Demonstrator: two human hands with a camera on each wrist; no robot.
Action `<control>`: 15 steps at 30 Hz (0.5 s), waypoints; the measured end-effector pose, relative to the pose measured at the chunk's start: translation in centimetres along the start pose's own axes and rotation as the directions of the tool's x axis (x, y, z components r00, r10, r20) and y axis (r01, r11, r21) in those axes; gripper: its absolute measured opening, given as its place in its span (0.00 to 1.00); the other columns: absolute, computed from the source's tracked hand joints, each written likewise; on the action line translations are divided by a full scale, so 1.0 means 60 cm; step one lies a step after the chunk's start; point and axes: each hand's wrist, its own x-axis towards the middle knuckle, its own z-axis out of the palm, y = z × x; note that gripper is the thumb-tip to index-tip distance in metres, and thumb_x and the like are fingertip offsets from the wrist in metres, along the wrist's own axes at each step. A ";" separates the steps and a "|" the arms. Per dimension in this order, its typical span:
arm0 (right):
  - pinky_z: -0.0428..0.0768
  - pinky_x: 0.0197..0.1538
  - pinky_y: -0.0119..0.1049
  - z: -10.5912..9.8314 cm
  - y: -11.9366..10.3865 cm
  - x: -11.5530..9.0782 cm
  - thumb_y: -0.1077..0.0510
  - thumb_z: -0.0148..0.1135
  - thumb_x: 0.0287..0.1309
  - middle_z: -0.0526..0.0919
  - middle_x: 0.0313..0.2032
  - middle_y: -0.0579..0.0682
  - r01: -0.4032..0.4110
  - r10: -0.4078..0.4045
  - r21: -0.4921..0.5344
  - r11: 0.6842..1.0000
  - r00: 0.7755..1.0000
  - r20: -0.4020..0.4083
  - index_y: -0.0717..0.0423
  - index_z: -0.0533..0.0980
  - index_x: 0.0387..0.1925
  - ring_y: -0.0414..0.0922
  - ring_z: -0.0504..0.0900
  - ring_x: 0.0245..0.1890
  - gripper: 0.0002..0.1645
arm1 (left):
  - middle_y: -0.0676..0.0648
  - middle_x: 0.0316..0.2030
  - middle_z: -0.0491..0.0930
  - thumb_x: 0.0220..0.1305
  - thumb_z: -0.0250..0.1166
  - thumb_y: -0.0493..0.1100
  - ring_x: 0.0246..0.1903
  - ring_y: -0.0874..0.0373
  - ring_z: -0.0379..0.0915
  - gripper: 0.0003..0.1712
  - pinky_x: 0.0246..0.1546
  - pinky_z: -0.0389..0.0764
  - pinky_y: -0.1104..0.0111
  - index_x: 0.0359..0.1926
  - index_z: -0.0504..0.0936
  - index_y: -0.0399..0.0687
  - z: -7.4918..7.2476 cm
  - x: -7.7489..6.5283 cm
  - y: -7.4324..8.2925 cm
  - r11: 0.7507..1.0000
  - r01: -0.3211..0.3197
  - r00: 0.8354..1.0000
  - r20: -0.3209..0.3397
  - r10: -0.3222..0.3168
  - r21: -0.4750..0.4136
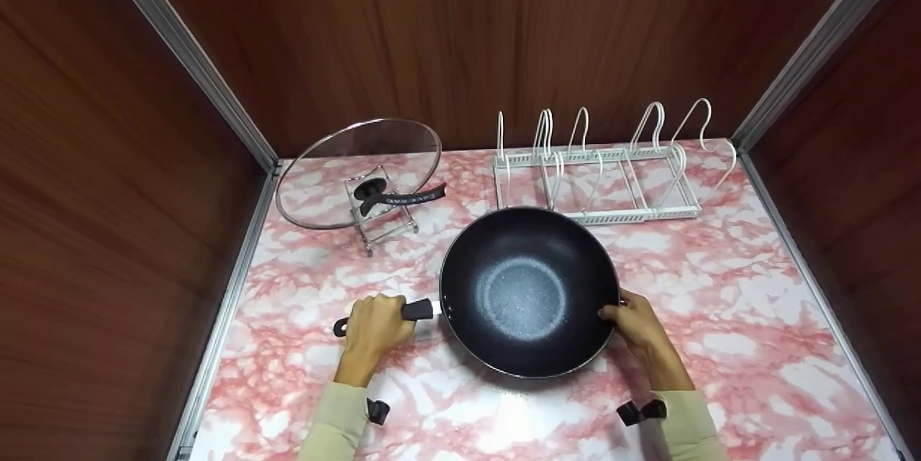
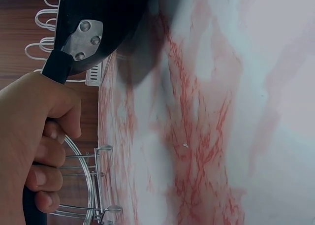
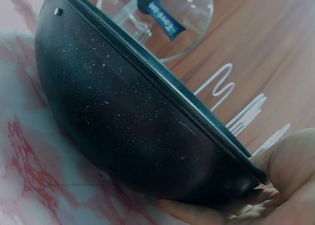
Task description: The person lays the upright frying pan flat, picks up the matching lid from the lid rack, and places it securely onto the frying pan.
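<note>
A black wok point(image 1: 529, 292) with a pale speckled centre is held between both hands over the table. My left hand point(image 1: 378, 324) grips its black handle point(image 1: 417, 310), fingers wrapped right round it in the left wrist view. At the opposite side, my right hand point(image 1: 637, 321) pinches the rim, thumb over the inside and fingers underneath. The right wrist view shows the wok's speckled outer wall point(image 3: 113, 102) tilted close above the marbled surface. In the left wrist view a riveted metal bracket point(image 2: 86, 40) joins handle and wok.
Behind the wok stands a white wire rack point(image 1: 604, 216) with upright loops. At the back left, a glass lid point(image 1: 316, 213) with a black handle leans on a small metal stand point(image 1: 388, 233). Brown wood-look panels point(image 1: 446, 44) enclose the marbled red-and-white table point(image 1: 741, 346).
</note>
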 end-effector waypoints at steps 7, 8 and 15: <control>0.87 0.45 0.33 0.000 -0.001 0.001 0.76 0.56 0.54 0.87 0.47 0.61 0.004 -0.004 -0.005 1.000 1.000 -0.004 0.83 0.67 0.67 0.44 0.87 0.41 0.36 | 0.44 0.13 0.80 0.42 0.70 0.42 0.12 0.42 0.75 0.15 0.13 0.71 0.51 0.13 0.71 0.52 0.001 0.002 0.001 1.000 0.010 1.000 0.013 -0.010 0.008; 0.87 0.45 0.33 0.000 -0.001 0.001 0.76 0.56 0.54 0.87 0.47 0.61 0.003 -0.003 -0.004 1.000 1.000 -0.004 0.83 0.67 0.67 0.44 0.87 0.41 0.36 | 0.44 0.13 0.80 0.42 0.70 0.42 0.13 0.42 0.75 0.15 0.13 0.71 0.51 0.13 0.71 0.52 0.001 0.002 0.001 1.000 0.012 1.000 0.017 -0.012 0.009; 0.87 0.45 0.32 -0.002 -0.001 0.003 0.75 0.56 0.55 0.88 0.45 0.58 0.004 -0.003 -0.011 1.000 1.000 0.021 0.82 0.67 0.68 0.42 0.87 0.40 0.36 | 0.44 0.14 0.80 0.43 0.70 0.42 0.13 0.42 0.76 0.15 0.14 0.72 0.51 0.13 0.71 0.51 -0.002 0.005 0.003 1.000 0.026 0.999 0.026 -0.026 -0.001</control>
